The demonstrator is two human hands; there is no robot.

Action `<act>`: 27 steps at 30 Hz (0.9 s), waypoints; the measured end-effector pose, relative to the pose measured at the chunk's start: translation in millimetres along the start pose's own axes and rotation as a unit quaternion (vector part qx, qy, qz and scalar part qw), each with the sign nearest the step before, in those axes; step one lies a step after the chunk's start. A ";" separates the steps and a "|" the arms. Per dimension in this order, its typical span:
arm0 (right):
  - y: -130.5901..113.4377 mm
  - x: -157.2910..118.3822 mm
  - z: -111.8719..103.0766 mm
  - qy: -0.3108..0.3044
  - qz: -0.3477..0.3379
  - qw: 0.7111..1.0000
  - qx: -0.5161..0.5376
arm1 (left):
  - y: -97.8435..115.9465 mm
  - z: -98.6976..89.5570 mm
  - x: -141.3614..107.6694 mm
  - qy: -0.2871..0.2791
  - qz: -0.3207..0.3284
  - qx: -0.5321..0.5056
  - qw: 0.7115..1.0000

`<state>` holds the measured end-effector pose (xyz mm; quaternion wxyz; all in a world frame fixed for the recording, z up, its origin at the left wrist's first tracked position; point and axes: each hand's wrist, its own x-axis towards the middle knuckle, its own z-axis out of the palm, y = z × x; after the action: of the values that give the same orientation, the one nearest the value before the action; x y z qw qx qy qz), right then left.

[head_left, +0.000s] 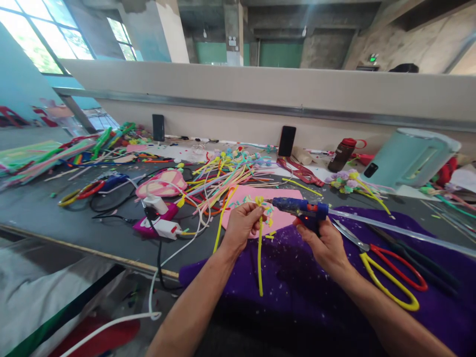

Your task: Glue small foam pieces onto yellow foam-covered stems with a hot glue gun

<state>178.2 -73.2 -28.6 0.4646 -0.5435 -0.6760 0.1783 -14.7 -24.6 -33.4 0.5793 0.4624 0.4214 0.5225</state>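
My left hand (246, 220) pinches a yellow pipe cleaner (260, 263) near its top, where a small yellow bloom shows above the fingers. The stem hangs down over purple cloth. In my right hand (327, 245) is a blue glue gun (297, 206), its nozzle pointing left, close to the bloom. A long clear glue stick (390, 229) runs out of its back to the right. Behind my hands lies a pink sheet (286, 220) scattered with short yellow and teal snippets. Whether the nozzle touches the bloom, I cannot tell.
Scissors with red and yellow handles (394, 277) rest on the purple cloth (334, 307) at right. A purple power strip (148, 227) with white plugs and cables sits left. Behind are many pipe cleaners (223, 181), two phones, a brown bottle (342, 154) and a teal jug (405, 158).
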 end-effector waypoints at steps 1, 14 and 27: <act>-0.5 -0.1 0.1 0.007 -0.003 1.000 -0.006 | 0.5 0.2 -0.2 -0.001 0.001 -0.003 1.000; 7.4 -1.9 2.4 0.024 -0.040 0.998 -0.051 | 1.9 2.1 -1.7 -0.011 -0.010 0.001 1.000; 5.9 -1.9 2.1 0.030 -0.046 0.996 -0.068 | 2.8 2.8 -2.6 -0.009 -0.015 0.011 1.000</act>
<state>179.7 -72.3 -34.9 0.4539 -0.5476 -0.6966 0.0939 -12.8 -27.4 -30.1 0.5856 0.4672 0.4287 0.5050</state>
